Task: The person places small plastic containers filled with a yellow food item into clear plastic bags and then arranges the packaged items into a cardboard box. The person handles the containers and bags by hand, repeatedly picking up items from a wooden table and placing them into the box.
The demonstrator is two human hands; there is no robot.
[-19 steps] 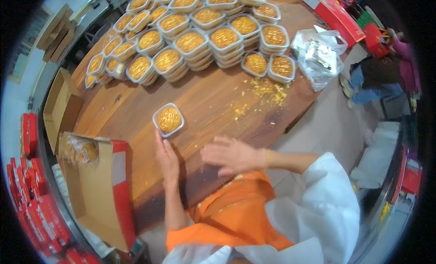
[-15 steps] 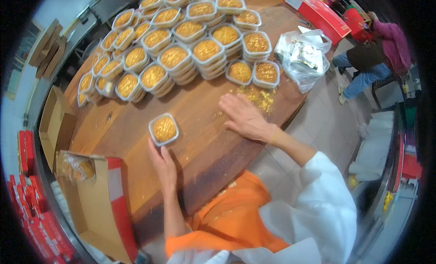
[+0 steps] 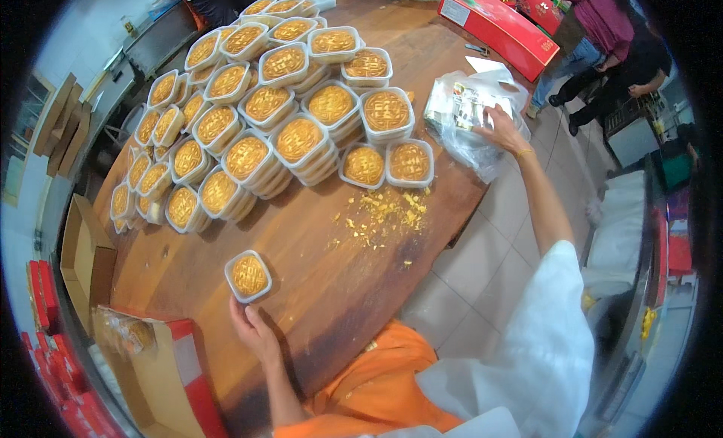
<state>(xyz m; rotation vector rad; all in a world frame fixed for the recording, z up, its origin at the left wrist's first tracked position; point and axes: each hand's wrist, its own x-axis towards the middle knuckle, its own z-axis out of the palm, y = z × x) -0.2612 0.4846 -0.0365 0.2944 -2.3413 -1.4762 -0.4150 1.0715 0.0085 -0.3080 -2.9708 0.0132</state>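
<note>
Wooden table [image 3: 324, 280], stacked tubs [image 3: 297, 140] behind, and you're at the packet-fetching step, it seems!
Your left hand [image 3: 254, 329], loosely spread, meets the near edge of the lone pastry tub [image 3: 249, 276]; hold unclear. Your right hand [image 3: 501, 128], fingers curled, is at the plastic bag [image 3: 468, 148], catch unclear; a light pinch looks needed. Embossed pastry, printed packets [image 3: 465, 105], lettered red box [image 3: 497, 35].

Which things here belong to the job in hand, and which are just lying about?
Likely in use:
pastry tub, at the left hand
clear bag, at the right hand
stacked pastry tubs

Seemingly lying about:
yellow crumbs
long red box
</note>
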